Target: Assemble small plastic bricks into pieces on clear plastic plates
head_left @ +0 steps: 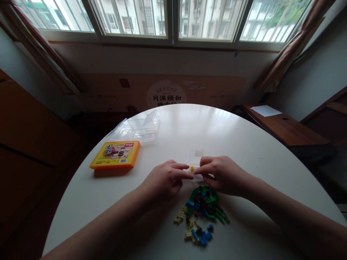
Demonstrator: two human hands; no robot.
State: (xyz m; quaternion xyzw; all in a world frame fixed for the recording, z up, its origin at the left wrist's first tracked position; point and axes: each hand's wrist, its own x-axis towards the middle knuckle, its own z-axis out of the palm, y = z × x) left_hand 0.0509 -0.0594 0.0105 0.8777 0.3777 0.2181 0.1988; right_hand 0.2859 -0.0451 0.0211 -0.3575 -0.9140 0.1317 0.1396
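A small clear plastic box (199, 178) lies on the table between my hands, a yellow toy piece (192, 168) showing at its left part. My left hand (169, 177) reaches in from the left, its fingers stretched out and apart, the tips beside the yellow piece. From the other side comes my right hand (221, 174), index finger extended close to the yellow piece and the other fingers bent over the box. Whether either hand touches the piece I cannot tell. Just below lies a loose pile of small building bricks (204, 202), green, blue, dark and pale yellow.
The round white table (108, 216) fills the foreground. An orange and yellow game box (116, 154) lies at the left, with clear plastic cases (141, 126) behind it. A wooden desk (295, 130) bearing a paper sheet (266, 111) stands to the right.
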